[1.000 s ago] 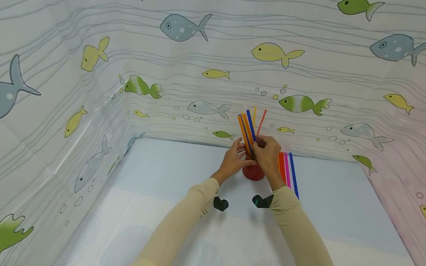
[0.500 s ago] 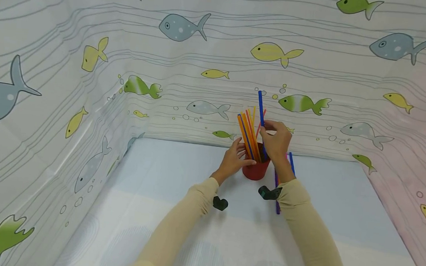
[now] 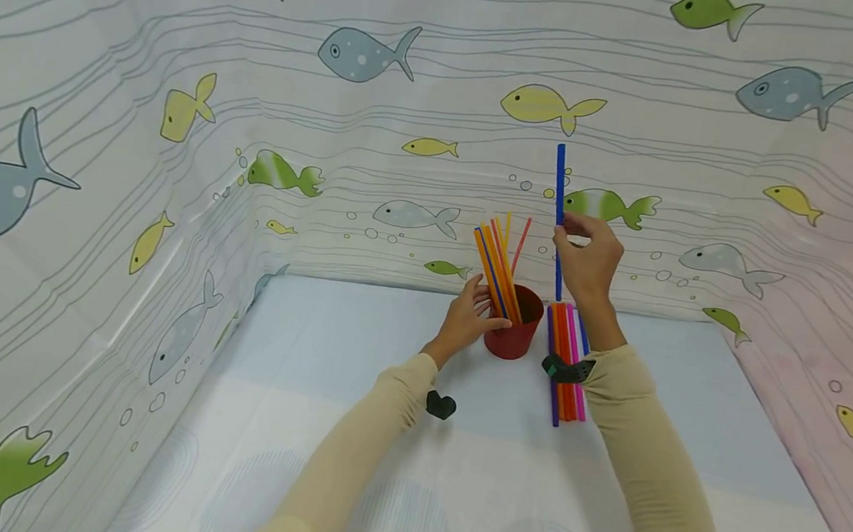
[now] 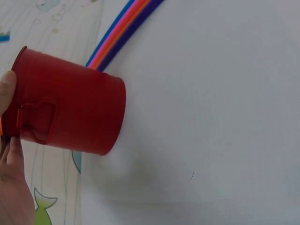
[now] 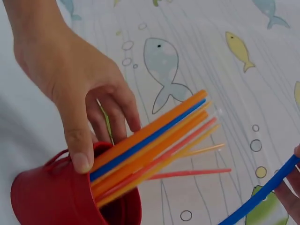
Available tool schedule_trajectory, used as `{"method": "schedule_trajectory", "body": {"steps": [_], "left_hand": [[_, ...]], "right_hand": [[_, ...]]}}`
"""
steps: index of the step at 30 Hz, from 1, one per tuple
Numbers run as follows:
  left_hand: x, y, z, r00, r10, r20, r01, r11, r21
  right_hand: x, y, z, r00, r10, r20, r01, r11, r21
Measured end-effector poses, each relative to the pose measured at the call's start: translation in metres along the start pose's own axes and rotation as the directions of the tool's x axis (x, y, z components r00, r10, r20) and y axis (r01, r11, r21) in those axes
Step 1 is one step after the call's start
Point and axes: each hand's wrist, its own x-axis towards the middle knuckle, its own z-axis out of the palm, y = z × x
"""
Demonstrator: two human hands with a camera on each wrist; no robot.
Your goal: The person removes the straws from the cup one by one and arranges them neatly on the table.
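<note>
A small red metal bucket (image 3: 512, 344) with side handles stands on the table near the back wall. My left hand (image 3: 465, 319) holds its rim, with the thumb on the outside, as the right wrist view also shows. Orange, blue, red and yellow straws (image 5: 164, 136) lean inside the bucket, and their tops stick out. My right hand (image 3: 592, 258) pinches a thick blue straw (image 3: 560, 185) between thumb and fingers. That straw is held upright in the air, to the right of the bucket and above the back of the table.
Beside the bucket on its right lies a row of straws (image 3: 567, 394), purple, orange, red, pink and blue, partly covered by my right wrist. A fish-patterned sheet (image 3: 368, 153) rises behind and along both sides of the white table (image 3: 354, 427).
My right hand has drawn the blue straw up out of the bucket and carried it to the right, over the row. My left hand has stayed at the bucket's rim.
</note>
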Motion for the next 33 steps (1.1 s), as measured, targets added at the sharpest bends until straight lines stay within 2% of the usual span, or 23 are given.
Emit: {"method": "schedule_trajectory", "body": {"steps": [5, 8, 21, 26, 33], "left_hand": [[0.0, -0.001, -0.001, 1.0, 0.001, 0.005, -0.001, 1.0, -0.006], [-0.001, -0.003, 0.0, 1.0, -0.004, 0.003, 0.004, 1.0, 0.004], [0.0, -0.004, 0.0, 1.0, 0.002, -0.004, -0.002, 1.0, 0.005], [0.0, -0.004, 0.0, 1.0, -0.004, 0.001, 0.004, 1.0, 0.003], [-0.001, -0.001, 0.0, 1.0, 0.015, 0.004, -0.015, 1.0, 0.006]], "right_hand": [[-0.005, 0.011, -0.01, 0.999, -0.04, -0.001, 0.04, 0.999, -0.023], [-0.012, 0.024, -0.016, 1.0, -0.026, -0.008, 0.026, 0.999, -0.047], [-0.036, 0.08, -0.038, 0.991, 0.133, 0.009, -0.129, 0.977, -0.169], [-0.049, 0.101, -0.043, 0.979, 0.201, 0.017, -0.193, 0.958, -0.212], [-0.063, 0.122, -0.047, 0.948, 0.315, 0.051, -0.291, 0.918, -0.271]]}}
